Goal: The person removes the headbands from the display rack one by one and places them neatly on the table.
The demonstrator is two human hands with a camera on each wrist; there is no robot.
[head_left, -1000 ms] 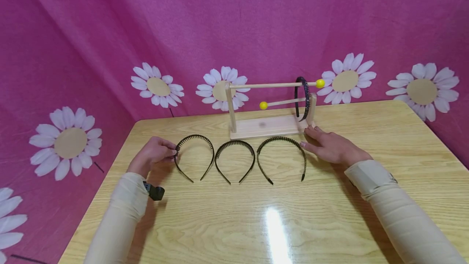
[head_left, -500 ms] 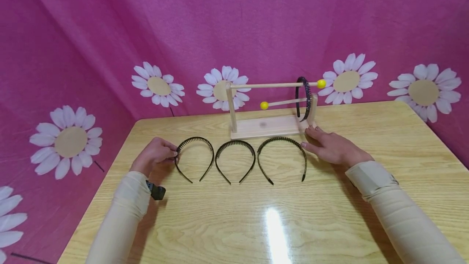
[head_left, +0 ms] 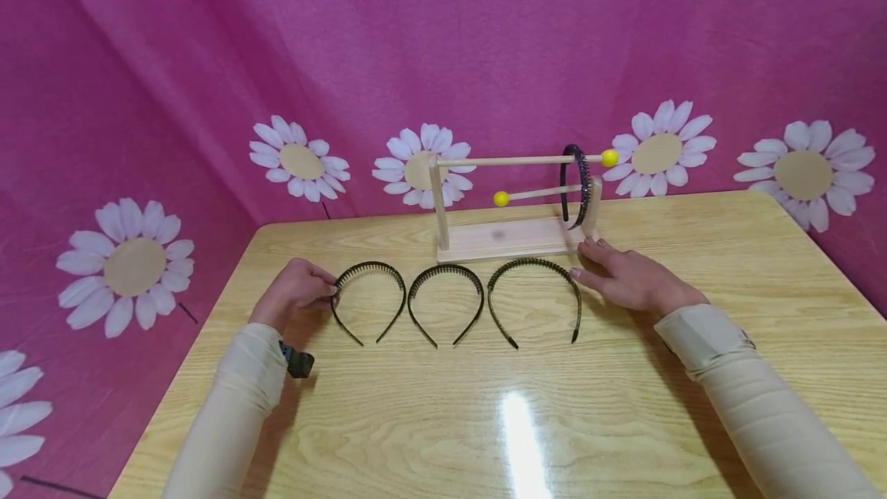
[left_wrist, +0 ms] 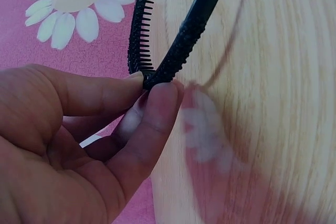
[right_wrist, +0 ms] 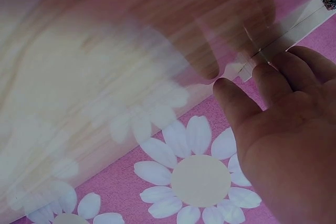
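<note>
My left hand (head_left: pixel 294 291) pinches the side of the leftmost black toothed headband (head_left: pixel 400 283) between thumb and finger. In the left wrist view this headband (left_wrist: pixel 181 45) shows its teeth and stands off the tabletop, a faint reflection beside it. A second black headband (head_left: pixel 445 269) and a wider dark one (head_left: pixel 532 262) lie to its right, prongs toward me. With fingers extended, my right hand (head_left: pixel 627 277) is at the front right corner of the wooden stand (head_left: pixel 513 239), fingertips at its base. A dark glittery headband (head_left: pixel 584 191) hangs over the stand's upper rod.
Two rods on the stand end in yellow balls, one at the upper right (head_left: pixel 610 158) and a lower yellow ball (head_left: pixel 501 199) at the left. The wooden table (head_left: pixel 416 422) meets a pink daisy-print cloth (head_left: pixel 443 45) at its back and left.
The leftmost headband's arch has dipped slightly toward me in my left hand, which has shifted a little to the right. My right hand stays by the stand's corner.
</note>
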